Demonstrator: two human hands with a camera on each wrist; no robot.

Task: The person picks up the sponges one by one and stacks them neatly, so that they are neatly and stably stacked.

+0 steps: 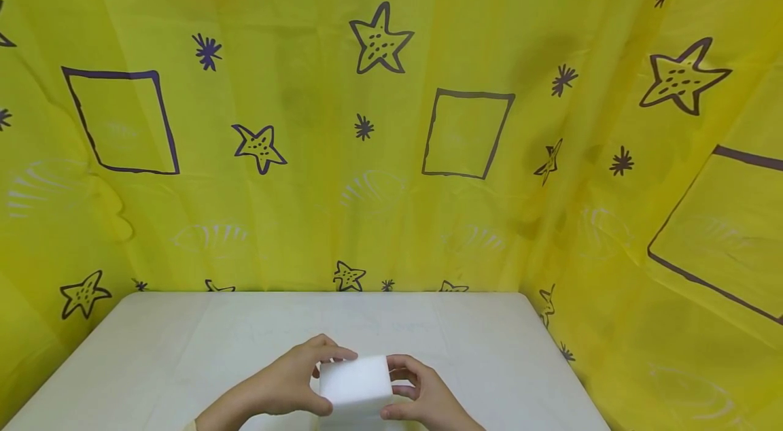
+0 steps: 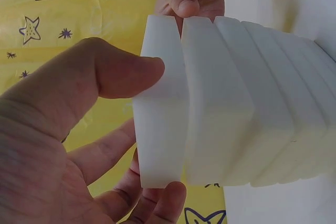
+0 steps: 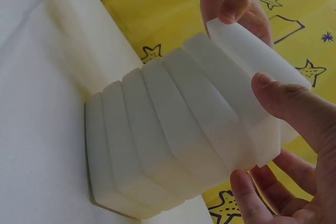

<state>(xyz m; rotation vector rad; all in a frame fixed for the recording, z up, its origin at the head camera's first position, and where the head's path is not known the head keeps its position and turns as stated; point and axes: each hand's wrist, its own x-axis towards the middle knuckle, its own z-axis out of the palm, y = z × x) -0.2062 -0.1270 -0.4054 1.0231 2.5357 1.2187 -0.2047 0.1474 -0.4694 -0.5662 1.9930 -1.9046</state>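
A stack of white sponge blocks rises from the white table, its layers slightly offset. My left hand grips the top sponge block, thumb on one side and fingers on the other. In the left wrist view a narrow gap parts that block from the one under it. Opposite, my right hand holds the upper end of the stack between thumb and fingers. In the right wrist view its thumb lies by the block just below the top one. The head view hides most of the stack under the top block.
The white table reaches back to a yellow curtain printed with dark stars, squares and pale shells. This curtain also hangs along the right and left sides, close to the table's edges.
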